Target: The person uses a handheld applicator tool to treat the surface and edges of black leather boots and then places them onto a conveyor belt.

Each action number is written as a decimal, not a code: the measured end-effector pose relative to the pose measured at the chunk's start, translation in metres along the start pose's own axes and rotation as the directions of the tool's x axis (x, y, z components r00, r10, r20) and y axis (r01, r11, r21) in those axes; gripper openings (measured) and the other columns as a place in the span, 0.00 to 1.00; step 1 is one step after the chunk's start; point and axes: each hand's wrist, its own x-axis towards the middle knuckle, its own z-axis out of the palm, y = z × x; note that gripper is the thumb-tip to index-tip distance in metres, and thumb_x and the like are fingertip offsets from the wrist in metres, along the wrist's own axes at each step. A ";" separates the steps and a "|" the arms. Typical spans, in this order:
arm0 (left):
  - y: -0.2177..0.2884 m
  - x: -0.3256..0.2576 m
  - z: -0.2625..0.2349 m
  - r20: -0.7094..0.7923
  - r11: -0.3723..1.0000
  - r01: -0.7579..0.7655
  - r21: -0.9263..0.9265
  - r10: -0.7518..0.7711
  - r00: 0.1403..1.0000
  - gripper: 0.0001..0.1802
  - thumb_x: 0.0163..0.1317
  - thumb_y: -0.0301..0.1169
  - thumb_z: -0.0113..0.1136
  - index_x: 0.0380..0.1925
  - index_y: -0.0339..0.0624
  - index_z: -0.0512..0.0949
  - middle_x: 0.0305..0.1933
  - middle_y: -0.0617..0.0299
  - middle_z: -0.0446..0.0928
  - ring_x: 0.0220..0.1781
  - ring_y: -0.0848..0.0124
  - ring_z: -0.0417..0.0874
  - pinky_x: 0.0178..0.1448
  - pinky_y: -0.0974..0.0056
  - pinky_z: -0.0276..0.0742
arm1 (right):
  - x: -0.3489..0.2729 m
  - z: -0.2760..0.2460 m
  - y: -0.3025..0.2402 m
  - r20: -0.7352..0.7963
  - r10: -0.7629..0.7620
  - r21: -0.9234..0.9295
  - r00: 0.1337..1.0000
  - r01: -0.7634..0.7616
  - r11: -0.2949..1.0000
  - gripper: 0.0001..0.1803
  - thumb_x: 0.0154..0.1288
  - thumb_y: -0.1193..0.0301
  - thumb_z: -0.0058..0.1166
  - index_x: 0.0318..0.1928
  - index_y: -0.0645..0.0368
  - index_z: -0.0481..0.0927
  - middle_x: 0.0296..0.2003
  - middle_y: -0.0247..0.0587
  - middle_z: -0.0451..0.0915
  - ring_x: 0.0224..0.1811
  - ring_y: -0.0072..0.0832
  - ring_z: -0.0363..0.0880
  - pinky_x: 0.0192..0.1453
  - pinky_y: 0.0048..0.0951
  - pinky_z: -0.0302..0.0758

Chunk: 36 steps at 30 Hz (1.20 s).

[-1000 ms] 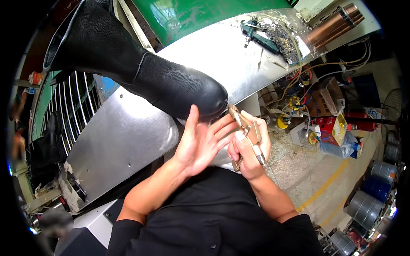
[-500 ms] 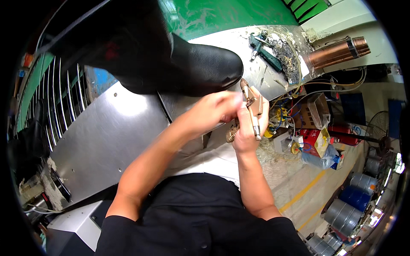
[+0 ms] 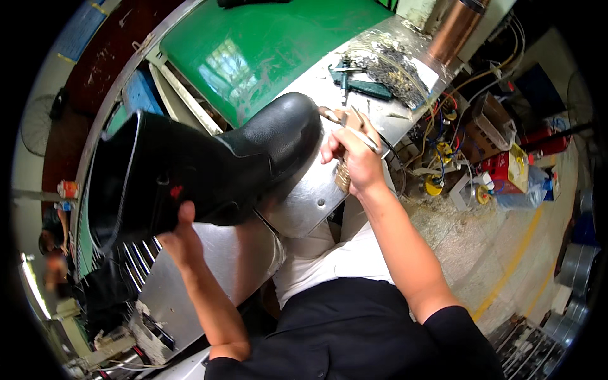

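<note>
A tall black boot lies on its side above the metal work surface, its opening at the left and its toe to the upper right. My left hand grips the lower side of its shaft, thumb pressed on the outside and the other fingers hidden. Just right of the toe, my right hand is closed around a tan metal hand tool with a ribbed grip and a short nozzle-like end. That end sits close to the toe; whether it touches cannot be told.
A dark green hand tool lies beside dark residue on the metal surface. Behind is a green panel, with a copper-coloured cylinder at the upper right. Hoses, a red tin and a cardboard box stand at the right.
My left hand has moved from beside the tool to the boot's shaft at the left. The view has shifted, showing more of the boot. My right hand still holds the tool near the toe.
</note>
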 end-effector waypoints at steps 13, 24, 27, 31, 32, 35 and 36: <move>-0.012 -0.030 -0.020 -0.003 0.995 0.096 0.029 -0.096 0.995 0.30 0.65 0.24 0.61 0.67 0.36 0.66 0.66 0.55 0.70 0.66 0.63 0.72 0.73 0.57 0.64 | -0.068 -0.006 0.030 0.117 -0.159 -0.473 0.980 0.196 0.859 0.18 0.66 0.78 0.51 0.56 0.67 0.68 0.20 0.31 0.73 0.18 0.15 0.69 0.23 0.22 0.67; 0.022 0.139 0.018 0.128 0.850 0.285 -0.443 -0.254 0.959 0.21 0.72 0.34 0.54 0.61 0.36 0.71 0.56 0.52 0.79 0.54 0.58 0.83 0.61 0.53 0.79 | 0.009 -0.064 -0.007 0.069 -0.351 -0.335 0.934 0.354 0.873 0.17 0.63 0.77 0.49 0.53 0.68 0.69 0.25 0.40 0.79 0.27 0.23 0.80 0.33 0.27 0.78; 0.036 0.235 0.077 0.227 0.911 0.284 -0.300 -0.220 0.949 0.21 0.69 0.33 0.59 0.59 0.36 0.73 0.55 0.55 0.80 0.53 0.61 0.83 0.59 0.56 0.80 | 0.004 -0.065 -0.001 0.094 -0.357 -0.324 0.929 0.368 0.872 0.22 0.64 0.78 0.50 0.58 0.69 0.67 0.25 0.40 0.79 0.28 0.23 0.79 0.34 0.28 0.78; 0.098 0.316 0.227 0.129 0.978 -0.145 -0.152 0.165 0.978 0.24 0.61 0.35 0.69 0.55 0.36 0.79 0.48 0.57 0.82 0.47 0.69 0.83 0.53 0.65 0.79 | 0.004 -0.065 -0.002 0.103 -0.374 -0.354 0.922 0.386 0.852 0.24 0.66 0.77 0.48 0.61 0.71 0.64 0.26 0.43 0.78 0.27 0.25 0.78 0.35 0.31 0.79; 0.108 0.331 0.250 0.113 0.946 -0.290 -0.141 0.307 0.945 0.28 0.57 0.38 0.74 0.55 0.36 0.78 0.48 0.54 0.82 0.43 0.69 0.84 0.49 0.67 0.82 | 0.004 -0.065 -0.004 0.120 -0.374 -0.362 0.920 0.392 0.846 0.24 0.65 0.78 0.49 0.61 0.71 0.64 0.26 0.42 0.78 0.27 0.24 0.79 0.35 0.30 0.79; 0.092 0.372 0.296 0.355 0.913 -0.408 0.034 0.370 0.859 0.30 0.55 0.37 0.75 0.56 0.38 0.78 0.52 0.56 0.81 0.53 0.69 0.81 0.59 0.64 0.76 | 0.004 -0.061 -0.004 0.126 -0.371 -0.371 0.920 0.390 0.843 0.24 0.64 0.79 0.49 0.61 0.71 0.65 0.26 0.42 0.78 0.27 0.24 0.79 0.35 0.29 0.79; 0.084 0.352 0.314 0.479 0.831 -0.555 0.036 0.474 0.739 0.31 0.54 0.38 0.76 0.56 0.37 0.78 0.54 0.54 0.80 0.55 0.66 0.80 0.62 0.62 0.75 | 0.004 -0.061 -0.005 0.108 -0.376 -0.378 0.920 0.388 0.841 0.24 0.64 0.79 0.49 0.61 0.71 0.64 0.26 0.42 0.78 0.27 0.24 0.79 0.35 0.29 0.79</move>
